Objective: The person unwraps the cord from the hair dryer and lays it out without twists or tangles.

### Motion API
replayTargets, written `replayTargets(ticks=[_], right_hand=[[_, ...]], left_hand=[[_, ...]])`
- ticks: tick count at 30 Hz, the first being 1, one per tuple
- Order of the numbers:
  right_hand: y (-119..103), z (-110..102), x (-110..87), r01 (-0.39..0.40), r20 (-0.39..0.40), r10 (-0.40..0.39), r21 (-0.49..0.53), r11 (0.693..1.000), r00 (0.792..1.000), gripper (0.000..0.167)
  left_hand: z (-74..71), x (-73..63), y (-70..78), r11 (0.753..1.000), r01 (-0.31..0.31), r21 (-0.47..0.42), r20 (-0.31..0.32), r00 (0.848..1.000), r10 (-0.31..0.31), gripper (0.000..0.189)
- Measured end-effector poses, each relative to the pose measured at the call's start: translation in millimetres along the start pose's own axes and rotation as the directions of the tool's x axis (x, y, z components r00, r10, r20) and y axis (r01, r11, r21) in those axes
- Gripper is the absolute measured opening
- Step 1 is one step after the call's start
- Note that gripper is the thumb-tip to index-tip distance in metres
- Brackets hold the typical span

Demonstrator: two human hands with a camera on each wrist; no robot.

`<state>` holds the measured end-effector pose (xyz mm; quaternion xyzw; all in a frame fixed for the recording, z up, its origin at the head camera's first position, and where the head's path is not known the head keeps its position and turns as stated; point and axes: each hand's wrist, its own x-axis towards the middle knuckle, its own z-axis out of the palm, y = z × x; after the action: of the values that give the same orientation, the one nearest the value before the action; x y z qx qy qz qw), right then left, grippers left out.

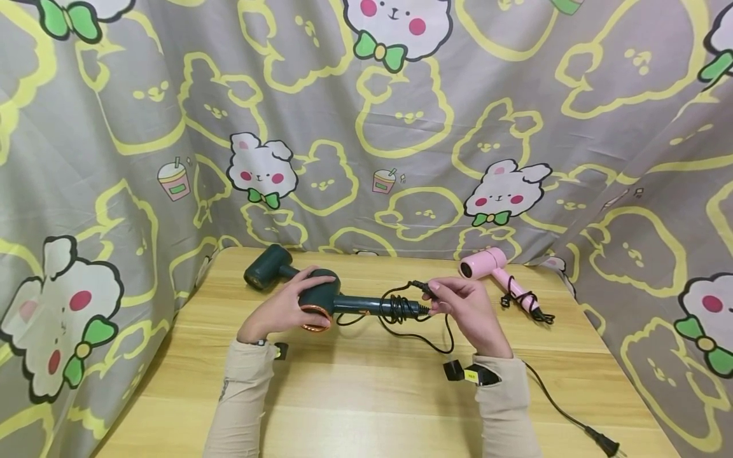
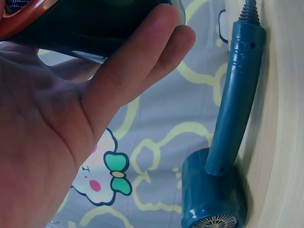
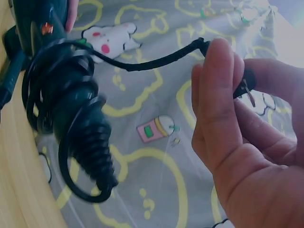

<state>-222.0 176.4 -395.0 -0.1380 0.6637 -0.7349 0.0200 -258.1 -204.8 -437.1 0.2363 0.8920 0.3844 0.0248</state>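
A dark green hair dryer [image 1: 352, 305] with a copper rim is held over the table, its handle pointing right. My left hand [image 1: 280, 310] grips its head between thumb and fingers; in the left wrist view the head shows only in part. Several turns of black cord [image 3: 88, 102] wrap the handle near its ribbed end. My right hand [image 1: 466, 310] pinches the plug [image 3: 245, 84] at the end of this cord, with the metal prongs showing in the right wrist view. From the handle, a length of cord runs up to the fingers, and another loop hangs below.
Behind my left hand a second dark green hair dryer [image 1: 268, 267] lies on the wooden table [image 1: 366, 394]. A pink hair dryer [image 1: 485, 262] with a wound cord lies at the back right. Another black plug [image 1: 602, 439] and its cord lie at the front right. Patterned curtains [image 1: 326, 114] surround the table.
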Motion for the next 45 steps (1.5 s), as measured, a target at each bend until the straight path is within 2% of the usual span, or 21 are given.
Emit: replayTargets(ticks=[5, 9, 15, 19, 23, 27, 31, 38, 43, 45], right_hand=[[-4.6, 8.6, -3.3, -0.018, 0.06, 0.023, -0.079, 0.997, 0.998, 0.014], [-7.1, 12.5, -5.2, -0.034, 0.149, 0.057, -0.148, 0.988, 0.987, 0.031], [-5.2, 10.8, -6.3, -0.1, 0.296, 0.159, -0.204, 0.974, 0.942, 0.038], [1.5, 8.2, -4.5, -0.11, 0.377, 0.187, -0.218, 0.97, 0.907, 0.04], [11.0, 5.4, -0.8, -0.114, 0.425, 0.212, -0.244, 0.963, 0.88, 0.038], [21.8, 2.0, 3.5, -0.133, 0.452, 0.255, -0.283, 0.95, 0.855, 0.033], [30.3, -0.8, 6.1, -0.191, 0.453, 0.306, -0.282, 0.94, 0.837, 0.035], [44.4, -6.5, 11.4, -0.258, 0.401, 0.379, -0.324, 0.91, 0.834, 0.034], [54.6, -12.8, 15.8, -0.291, 0.381, 0.409, -0.331, 0.898, 0.829, 0.047], [58.2, -15.8, 16.7, -0.307, 0.36, 0.42, -0.33, 0.893, 0.833, 0.051]], left_hand=[[-1.9, -1.0, -0.7, 1.0, 0.013, -0.005, -0.004, 1.0, -0.013, 0.084], [-3.4, -1.9, -1.9, 1.0, -0.001, -0.015, -0.019, 1.0, 0.0, 0.085], [-6.1, -2.9, -3.1, 0.999, -0.01, -0.037, -0.047, 0.999, 0.009, 0.085], [-7.2, -3.3, -5.4, 1.0, -0.007, -0.029, -0.059, 0.998, 0.005, 0.084], [-7.8, -4.5, -6.9, 1.0, -0.005, -0.021, -0.068, 0.998, 0.003, 0.084], [-8.5, -6.5, -7.0, 1.0, -0.01, -0.018, -0.072, 0.997, 0.008, 0.084], [-8.8, -7.3, -7.9, 1.0, -0.016, -0.02, -0.072, 0.997, 0.015, 0.084], [-10.3, -7.6, -7.0, 1.0, -0.021, -0.019, -0.09, 0.996, 0.019, 0.084], [-11.1, -9.0, -5.9, 0.999, -0.022, -0.031, -0.088, 0.996, 0.019, 0.084], [-11.3, -9.7, -4.9, 0.999, -0.02, -0.041, -0.081, 0.997, 0.016, 0.083]])
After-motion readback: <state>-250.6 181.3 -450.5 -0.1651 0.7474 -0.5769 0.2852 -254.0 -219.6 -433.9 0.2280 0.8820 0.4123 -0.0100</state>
